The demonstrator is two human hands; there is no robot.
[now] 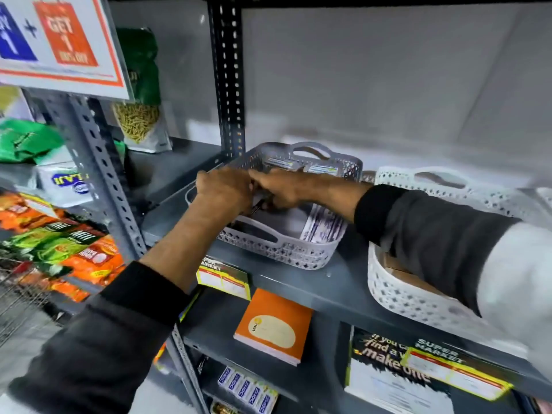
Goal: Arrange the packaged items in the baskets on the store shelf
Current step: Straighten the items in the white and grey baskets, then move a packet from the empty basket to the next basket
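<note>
Both our hands over the grey basket [286, 246]: left hand [222, 189] and right hand [286, 186] touching, fingers curled onto a dark item; exact grip unclear. White basket [400, 294] just right.

Both arms extended, left hand [222, 188], right hand [283, 188] touching, grip unclear

Both hands' fingertips hide each other inside the grey basket [286, 246]; at three o'clock, the right sleeve [433, 234] covers the white basket's [397, 294] contents; packets at nine o'clock blur.
</note>
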